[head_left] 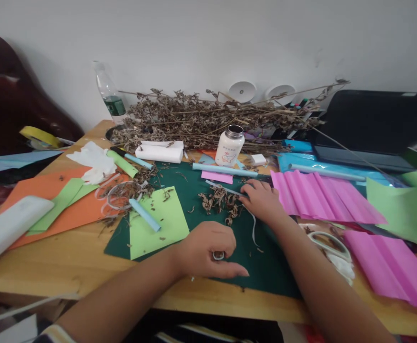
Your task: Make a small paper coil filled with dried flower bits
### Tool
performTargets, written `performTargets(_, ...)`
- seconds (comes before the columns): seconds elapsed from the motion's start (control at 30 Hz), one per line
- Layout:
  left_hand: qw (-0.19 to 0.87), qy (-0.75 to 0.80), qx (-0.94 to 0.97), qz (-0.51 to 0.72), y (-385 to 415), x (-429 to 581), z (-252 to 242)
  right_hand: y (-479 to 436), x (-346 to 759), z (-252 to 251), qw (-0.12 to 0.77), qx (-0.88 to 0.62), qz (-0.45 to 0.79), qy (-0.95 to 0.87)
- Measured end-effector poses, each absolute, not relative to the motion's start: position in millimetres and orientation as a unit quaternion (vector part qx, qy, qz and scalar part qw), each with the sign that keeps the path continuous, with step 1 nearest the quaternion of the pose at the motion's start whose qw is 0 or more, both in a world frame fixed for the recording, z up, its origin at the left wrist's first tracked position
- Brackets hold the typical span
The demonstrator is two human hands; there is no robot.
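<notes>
My left hand (208,250) is curled over the front of the green cutting mat (265,257). Its fingers wrap a small paper tube (218,256), whose round pale end shows, and the thumb sticks out to the right. Behind it, my right hand (261,200) reaches to the right edge of a small heap of dried leaves (226,206), fingers bent and tips together on leaf bits. A thin light-blue strip (224,187) lies by its fingertips. From under that hand a narrow white strip (254,231) trails across the mat.
Dried stalks (194,116) lie along the wall behind a white bottle (229,146) without a lid. Left are light-green paper (172,216), a light-blue tube (145,215) and orange paper (76,216). On the right are pink crepe paper (322,196), scissors (331,243) and a laptop (380,124).
</notes>
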State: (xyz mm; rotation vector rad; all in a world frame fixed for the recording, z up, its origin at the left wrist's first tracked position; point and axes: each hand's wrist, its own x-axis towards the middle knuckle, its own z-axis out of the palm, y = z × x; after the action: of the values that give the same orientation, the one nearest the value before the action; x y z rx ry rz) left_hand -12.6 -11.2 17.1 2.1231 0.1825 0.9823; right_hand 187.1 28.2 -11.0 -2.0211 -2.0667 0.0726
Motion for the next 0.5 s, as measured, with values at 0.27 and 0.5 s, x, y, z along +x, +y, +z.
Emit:
performTargets(0.27, 0.585, 0.086, 0.770, 0.239, -14, -5, 8, 36, 203, 11, 0.303, -0.705, 0.079, -0.636)
performTargets(0.5, 0.629, 0.108, 0.743, 0.203, -17, -2, 6, -8, 171, 94, 0.635, -0.527, 0.265, -0.499)
